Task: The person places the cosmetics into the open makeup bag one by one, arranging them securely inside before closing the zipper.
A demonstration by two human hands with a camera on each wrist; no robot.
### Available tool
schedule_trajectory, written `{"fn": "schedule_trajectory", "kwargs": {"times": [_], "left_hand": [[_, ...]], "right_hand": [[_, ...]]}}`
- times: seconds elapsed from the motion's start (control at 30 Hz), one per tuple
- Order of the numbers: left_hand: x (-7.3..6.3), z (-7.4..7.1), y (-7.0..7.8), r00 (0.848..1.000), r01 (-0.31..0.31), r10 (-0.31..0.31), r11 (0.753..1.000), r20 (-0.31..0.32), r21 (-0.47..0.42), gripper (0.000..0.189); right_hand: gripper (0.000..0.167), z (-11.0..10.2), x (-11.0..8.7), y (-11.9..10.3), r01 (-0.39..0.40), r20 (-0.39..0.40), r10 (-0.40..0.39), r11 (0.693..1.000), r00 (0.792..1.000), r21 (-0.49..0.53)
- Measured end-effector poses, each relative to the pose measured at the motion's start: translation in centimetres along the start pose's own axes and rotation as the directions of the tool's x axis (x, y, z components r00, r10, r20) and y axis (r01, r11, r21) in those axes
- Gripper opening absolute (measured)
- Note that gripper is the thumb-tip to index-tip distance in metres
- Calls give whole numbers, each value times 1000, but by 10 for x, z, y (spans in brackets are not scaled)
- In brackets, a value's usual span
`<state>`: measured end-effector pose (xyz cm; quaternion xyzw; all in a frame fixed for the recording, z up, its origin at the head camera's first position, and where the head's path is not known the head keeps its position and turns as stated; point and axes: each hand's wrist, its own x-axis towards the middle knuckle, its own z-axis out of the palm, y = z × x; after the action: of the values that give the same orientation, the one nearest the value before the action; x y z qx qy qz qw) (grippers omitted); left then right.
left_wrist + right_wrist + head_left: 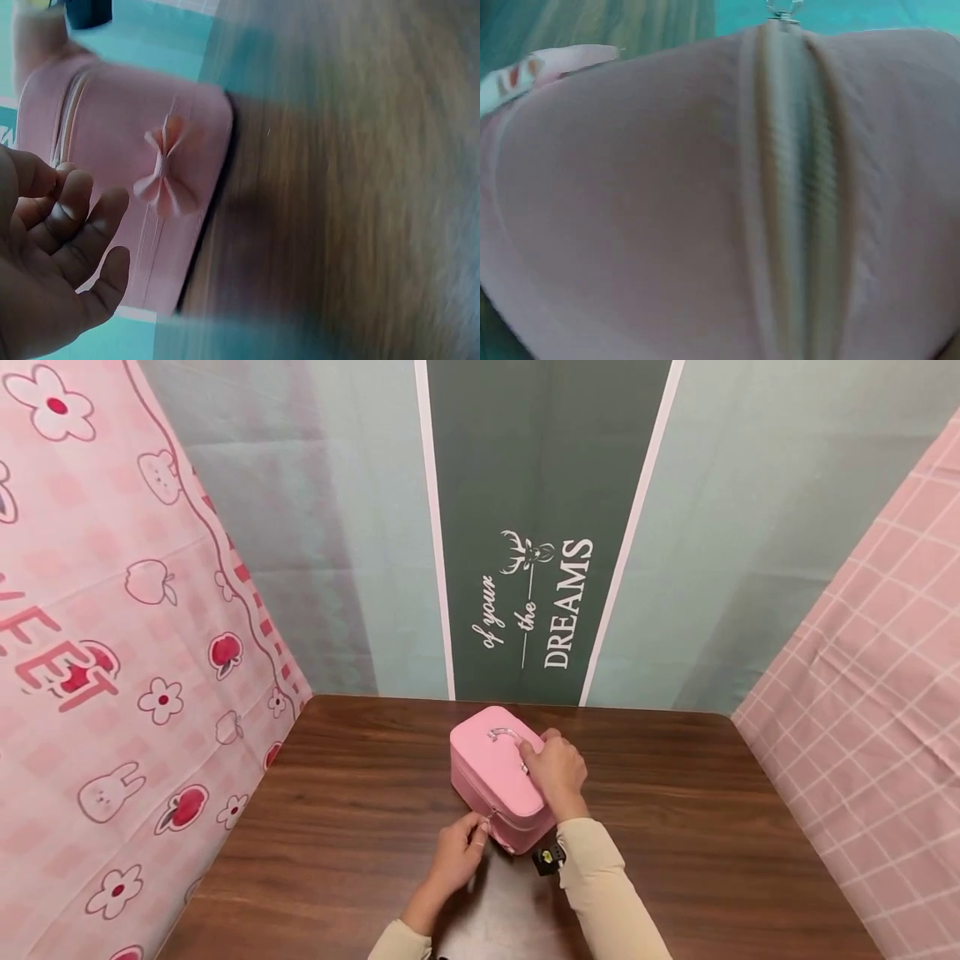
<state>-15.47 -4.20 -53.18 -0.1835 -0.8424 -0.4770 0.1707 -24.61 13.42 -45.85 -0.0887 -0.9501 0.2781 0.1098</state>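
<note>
A pink cosmetic case stands on the table, turned at an angle, with a silvery carry handle on its lid. At its near corner my left hand pinches the zipper pull between thumb and forefinger; the other fingers are loosely bent in the left wrist view. A pink bow decorates the case front below the zipper. My right hand grips the right edge of the lid, thumb on top beside the handle, some fingers hidden. Close up in the right wrist view, the zipper teeth run parted along the side.
The brown wooden table extends around the case. Behind it hangs a green curtain with white lettering. Pink printed cloth closes the left side and pink checked cloth the right. A small black device is at the right wrist.
</note>
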Motion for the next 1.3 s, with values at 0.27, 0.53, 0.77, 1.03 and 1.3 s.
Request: {"fn": "schedule_trajectory", "kwargs": {"times": [0.27, 0.53, 0.77, 1.03, 1.3], "left_hand": [[2, -13, -8, 998, 64, -64, 998, -10, 10, 9], [2, -16, -9, 994, 104, -104, 995, 26, 6, 8], [2, -17, -10, 994, 110, -110, 994, 24, 2, 9], [2, -18, -7, 991, 125, -124, 992, 41, -12, 10], [6, -19, -8, 993, 119, -119, 993, 9, -1, 12]], "right_hand": [[55, -31, -4, 12, -22, 223, 31, 999, 974, -42], [67, -20, 30, 22, 412, 144, -425, 904, 894, 110], [55, 9, 59, 24, 579, 176, -628, 773, 758, 261], [51, 13, 65, 25, 619, 210, -652, 758, 728, 205], [50, 11, 57, 21, 579, 180, -588, 809, 788, 105]]}}
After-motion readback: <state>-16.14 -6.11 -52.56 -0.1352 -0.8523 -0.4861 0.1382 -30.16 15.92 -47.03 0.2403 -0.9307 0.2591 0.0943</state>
